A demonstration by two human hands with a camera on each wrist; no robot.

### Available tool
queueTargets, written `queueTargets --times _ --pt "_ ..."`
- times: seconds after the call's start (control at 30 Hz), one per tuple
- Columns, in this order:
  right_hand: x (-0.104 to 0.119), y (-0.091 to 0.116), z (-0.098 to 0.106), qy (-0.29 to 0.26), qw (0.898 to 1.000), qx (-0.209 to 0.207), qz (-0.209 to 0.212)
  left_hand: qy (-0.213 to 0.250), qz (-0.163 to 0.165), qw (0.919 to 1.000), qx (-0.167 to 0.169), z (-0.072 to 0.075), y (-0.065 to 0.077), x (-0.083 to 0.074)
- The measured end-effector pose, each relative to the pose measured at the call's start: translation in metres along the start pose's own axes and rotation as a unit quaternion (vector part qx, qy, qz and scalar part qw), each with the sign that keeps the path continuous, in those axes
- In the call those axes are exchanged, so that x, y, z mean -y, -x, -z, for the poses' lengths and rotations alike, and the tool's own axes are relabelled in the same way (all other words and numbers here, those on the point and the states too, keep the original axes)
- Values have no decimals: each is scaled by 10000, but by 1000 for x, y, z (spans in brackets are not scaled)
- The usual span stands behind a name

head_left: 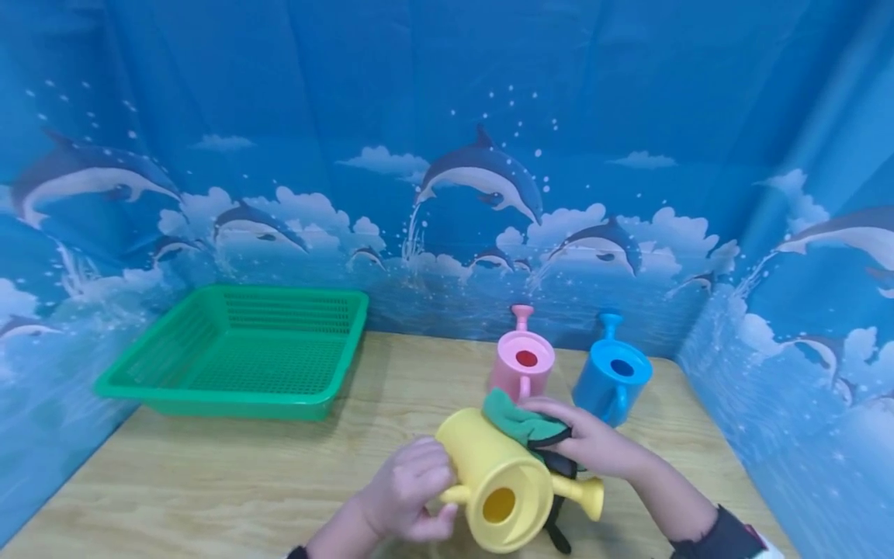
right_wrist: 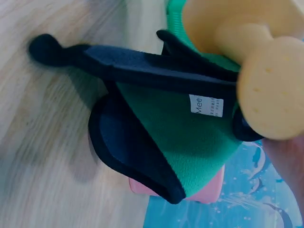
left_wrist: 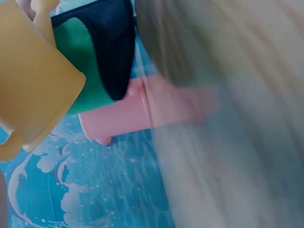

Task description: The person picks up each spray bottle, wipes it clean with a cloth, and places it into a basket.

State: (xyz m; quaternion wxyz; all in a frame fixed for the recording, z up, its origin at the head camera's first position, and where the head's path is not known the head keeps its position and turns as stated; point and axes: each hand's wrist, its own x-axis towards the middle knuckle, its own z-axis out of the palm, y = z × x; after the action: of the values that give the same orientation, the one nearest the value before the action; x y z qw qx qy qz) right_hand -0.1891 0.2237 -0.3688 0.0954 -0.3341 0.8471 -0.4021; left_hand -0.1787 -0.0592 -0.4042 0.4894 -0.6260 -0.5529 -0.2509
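A yellow watering can [head_left: 482,454] lies tilted above the table, its opening toward me and its spout pointing right. My left hand [head_left: 412,491] grips the can's handle. In my right hand [head_left: 594,439] is a green cloth [head_left: 520,419] with black edging, pressed against the can's upper side. The right wrist view shows the cloth [right_wrist: 175,137] hanging in folds with a white label, beside the can's spout head [right_wrist: 273,88]. In the left wrist view the can [left_wrist: 35,71] fills the left edge, and part of that view is blurred.
Behind the hands stand a pink watering can [head_left: 513,369] and a blue watering can [head_left: 608,380], both upright. A green plastic basket [head_left: 230,400] sits at the back left of the wooden table [head_left: 279,466]. A dolphin-print backdrop [head_left: 447,287] encloses the table.
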Motion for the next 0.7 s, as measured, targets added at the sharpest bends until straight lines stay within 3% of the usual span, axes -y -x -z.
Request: queueTargets --times 0.27,0.53,0.7 --pt "2 -9 -4 -127 9988 163 -437 -85 -80 9997 212 -3 -3 -1" --pt "17 -2 4 367 9980 413 311 -224 71 9988 418 4 -1 2" --pt "34 0 13 785 9926 759 531 -281 62 9978 602 4 0 1"
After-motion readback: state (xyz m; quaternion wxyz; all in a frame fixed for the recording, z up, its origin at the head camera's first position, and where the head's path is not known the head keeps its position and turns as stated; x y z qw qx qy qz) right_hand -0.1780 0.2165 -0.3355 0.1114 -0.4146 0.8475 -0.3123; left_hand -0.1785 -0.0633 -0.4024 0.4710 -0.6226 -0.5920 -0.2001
